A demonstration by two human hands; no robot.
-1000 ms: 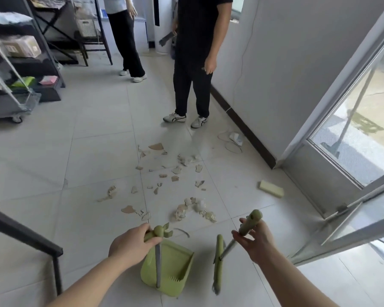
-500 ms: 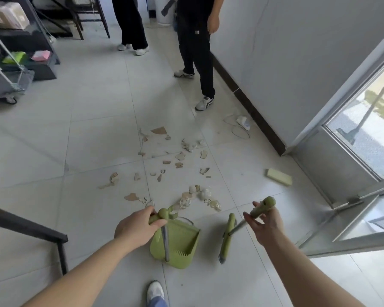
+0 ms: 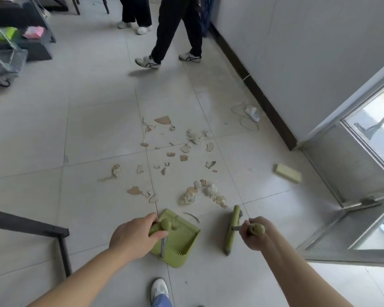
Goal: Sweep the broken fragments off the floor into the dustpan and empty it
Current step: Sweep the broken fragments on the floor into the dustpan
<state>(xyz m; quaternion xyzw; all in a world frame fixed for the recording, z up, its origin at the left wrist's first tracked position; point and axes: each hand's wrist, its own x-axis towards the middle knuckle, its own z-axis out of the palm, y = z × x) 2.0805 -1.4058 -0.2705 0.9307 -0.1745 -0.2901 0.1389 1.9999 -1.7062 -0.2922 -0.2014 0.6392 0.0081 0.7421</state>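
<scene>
The broken fragments (image 3: 192,192) lie scattered on the pale tiled floor (image 3: 98,129) across the middle of the frame, none of them in the dustpan (image 3: 186,242). They are irregular shards in tan, beige and off-white: a flat brown wedge (image 3: 163,119) at the top of the scatter, another flat brown piece (image 3: 134,190) at the lower left, small chips between them, and a clump of paler, crumpled-looking bits at the lower right of the scatter, just above the pan. The dustpan is light green, stands on the floor at the lower centre with its mouth toward the shards, and has comb teeth along its near edge. The left hand (image 3: 133,238) has its fingers curled round the green knob at the top of the pan's upright handle. The right hand (image 3: 255,235), at the lower right, is clenched round the matching green handle end of a broom (image 3: 231,231), whose narrow green head rests on the floor just right of the pan. A yellow block (image 3: 288,173) lies at the right near a glass door (image 3: 368,134). A white gadget with a thin cable (image 3: 251,113) sits by the dark skirting. At the top, a person's legs in black trousers (image 3: 175,29) stand mid-stride, with another pair of white shoes (image 3: 135,26) behind. A white shoe (image 3: 159,289) shows at the bottom edge.
</scene>
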